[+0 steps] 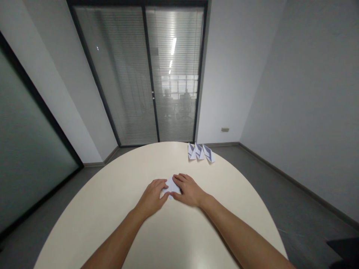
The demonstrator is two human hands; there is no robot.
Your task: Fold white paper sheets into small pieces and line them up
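A small piece of white paper (170, 185) lies on the round cream table (112, 194), mostly covered by both my hands. My left hand (153, 196) rests on its left side with fingers curled down onto it. My right hand (188, 189) lies flat over its right side, fingers pressed against the paper. Both hands press the paper to the tabletop; the fold beneath them is hidden.
Three folded white paper shapes (200, 152) stand in a row at the table's far right edge. Beyond the table are a grey floor, white walls and a glass door with blinds (151, 74). A dark object (346, 248) shows at the lower right.
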